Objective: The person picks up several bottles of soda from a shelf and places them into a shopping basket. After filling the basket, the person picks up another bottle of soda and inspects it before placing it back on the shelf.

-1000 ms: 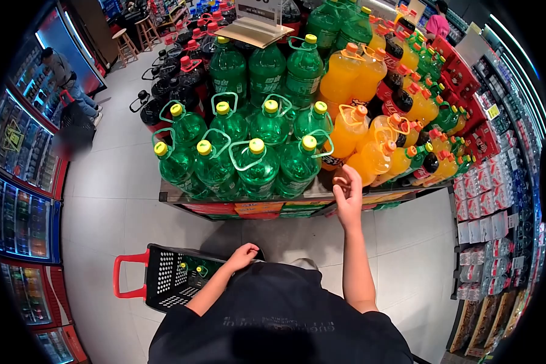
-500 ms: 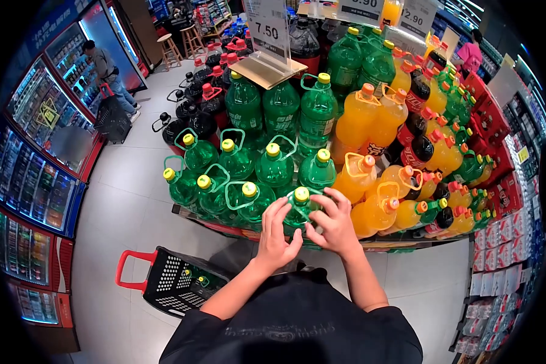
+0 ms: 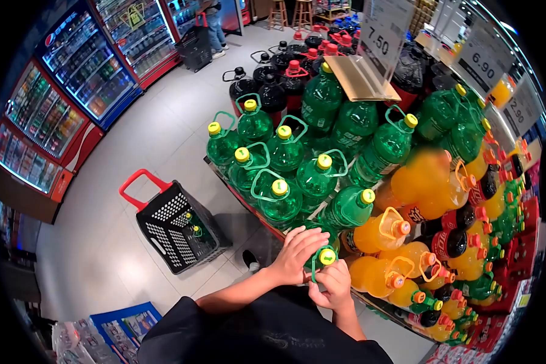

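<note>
A green soda bottle (image 3: 313, 265) with a yellow cap (image 3: 327, 256) stands at the near edge of the display, between my hands. My left hand (image 3: 296, 256) wraps its far left side, fingers long and close together against the shoulder. My right hand (image 3: 332, 285) has its fingers curled at the bottle's green loop handle (image 3: 314, 270), just below the cap. The bottle's lower body is hidden by my hands and shirt. Directly behind it are other green soda bottles (image 3: 350, 206) with yellow caps, and orange soda bottles (image 3: 375, 234) stand to the right.
A black shopping basket (image 3: 175, 227) with a red handle stands on the floor at left, green bottles inside. Price signs (image 3: 382, 42) rise above the display. Drink fridges (image 3: 91, 67) line the left wall, where a person (image 3: 214, 27) stands beside another basket (image 3: 194, 48).
The view has turned left, bringing the basket further into sight. My hands, earlier spread around the cap, have closed in on the bottle, and my right fingers have curled at its handle.
</note>
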